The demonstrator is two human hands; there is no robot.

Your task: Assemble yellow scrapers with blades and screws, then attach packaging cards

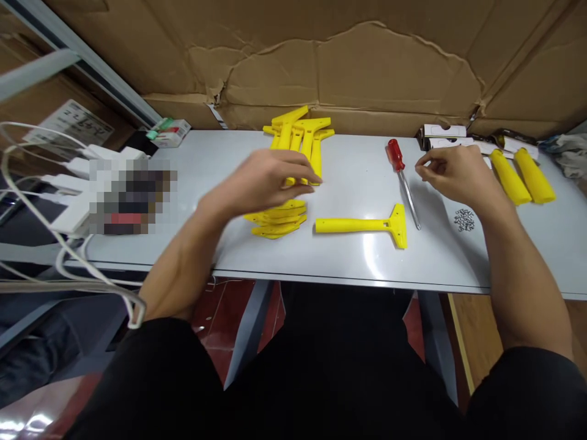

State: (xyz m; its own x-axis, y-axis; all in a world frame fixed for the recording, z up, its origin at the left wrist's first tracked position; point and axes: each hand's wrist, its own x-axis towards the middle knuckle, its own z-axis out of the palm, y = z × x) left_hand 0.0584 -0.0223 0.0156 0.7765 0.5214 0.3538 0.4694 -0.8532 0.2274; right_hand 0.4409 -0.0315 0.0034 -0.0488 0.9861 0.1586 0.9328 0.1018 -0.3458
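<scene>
My left hand (270, 178) hovers above several yellow scraper handles (302, 135) and a stack of flat yellow pieces (279, 221). Its fingers stretch forward, slightly blurred, with nothing visible in them. A single yellow scraper (358, 225) lies crosswise in front of me, head to the right. My right hand (458, 172) is raised over the table with thumb and fingertips pinched; whatever they hold, if anything, cannot be made out. Left of it lies a red-handled screwdriver (395, 155), and just below it is a small pile of metal screws (464, 220).
Two yellow tubular pieces (534, 176) lie at the right, near small white boxes (444, 131). A white power strip (76, 211) with cables and a blurred-out object stand at the left. A small box (172, 133) sits behind them. Cardboard (348, 73) walls the back.
</scene>
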